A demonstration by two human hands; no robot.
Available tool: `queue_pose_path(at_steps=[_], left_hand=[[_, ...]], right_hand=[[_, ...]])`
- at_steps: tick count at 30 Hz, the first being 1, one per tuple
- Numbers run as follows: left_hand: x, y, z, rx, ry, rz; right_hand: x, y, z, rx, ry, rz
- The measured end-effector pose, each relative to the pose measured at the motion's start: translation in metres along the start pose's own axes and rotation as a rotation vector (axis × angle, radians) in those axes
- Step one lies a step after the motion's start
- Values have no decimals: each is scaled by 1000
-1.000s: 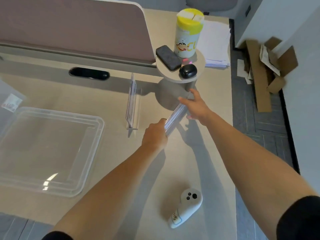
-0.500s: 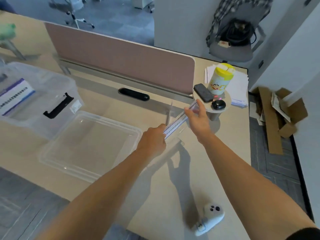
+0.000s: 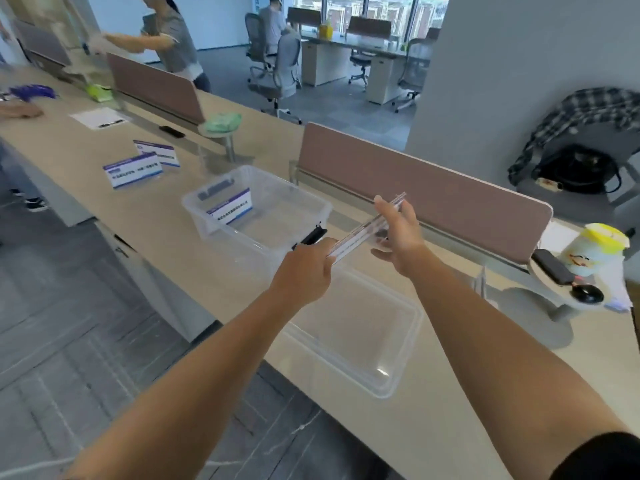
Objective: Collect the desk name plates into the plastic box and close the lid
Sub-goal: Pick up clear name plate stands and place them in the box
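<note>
A clear acrylic name plate (image 3: pixel 360 233) is held edge-on in the air, with my left hand (image 3: pixel 304 271) gripping its near end and my right hand (image 3: pixel 398 233) its far end. It hangs just right of the open clear plastic box (image 3: pixel 304 206), above the desk. One white-and-blue name plate (image 3: pixel 230 209) leans inside the box. The clear lid (image 3: pixel 391 362) lies flat on the desk below my forearms. Two more name plates (image 3: pixel 133 173) (image 3: pixel 157 157) stand on the desk far to the left. Another clear plate (image 3: pixel 479 282) stands upright on the desk to the right.
A brown divider panel (image 3: pixel 433 199) runs behind the box. At the right, a round stand carries a phone (image 3: pixel 550 268), a yellow-lidded canister (image 3: pixel 592 252) and a black case (image 3: pixel 587 294). Other people work at the far left. The desk's front edge runs diagonally below my arms.
Both hands have lifted the clear name plate off the desk and carried it left toward the box. My view has swung up and left, bringing the box and the far plates into sight.
</note>
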State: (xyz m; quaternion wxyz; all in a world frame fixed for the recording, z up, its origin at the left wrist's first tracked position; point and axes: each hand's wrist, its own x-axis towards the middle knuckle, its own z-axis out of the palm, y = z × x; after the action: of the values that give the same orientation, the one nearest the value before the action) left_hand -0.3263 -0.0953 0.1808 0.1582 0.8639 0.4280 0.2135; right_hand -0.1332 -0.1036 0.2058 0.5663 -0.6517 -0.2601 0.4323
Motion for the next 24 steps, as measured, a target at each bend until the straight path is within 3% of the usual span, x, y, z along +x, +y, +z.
queue_pose_path(at_steps=[7,11,17,20,24], left_hand=[[4,-89,-57,-119,110,-61],[29,-130,-74,-265,-59,-209],[93,-201,-90,-716,-288,-418],[120,-228,-94,-798,-303,-484],[150,-260,-91,-788,-254,-446]], right_hand=[[23,-23,111,14,-72,-27],[63,-24,156,27,-117,-1],[139,-29,214,87,-195,30],[172,-34,235,112,-211,30],[205,-34,260,105,-223,47]])
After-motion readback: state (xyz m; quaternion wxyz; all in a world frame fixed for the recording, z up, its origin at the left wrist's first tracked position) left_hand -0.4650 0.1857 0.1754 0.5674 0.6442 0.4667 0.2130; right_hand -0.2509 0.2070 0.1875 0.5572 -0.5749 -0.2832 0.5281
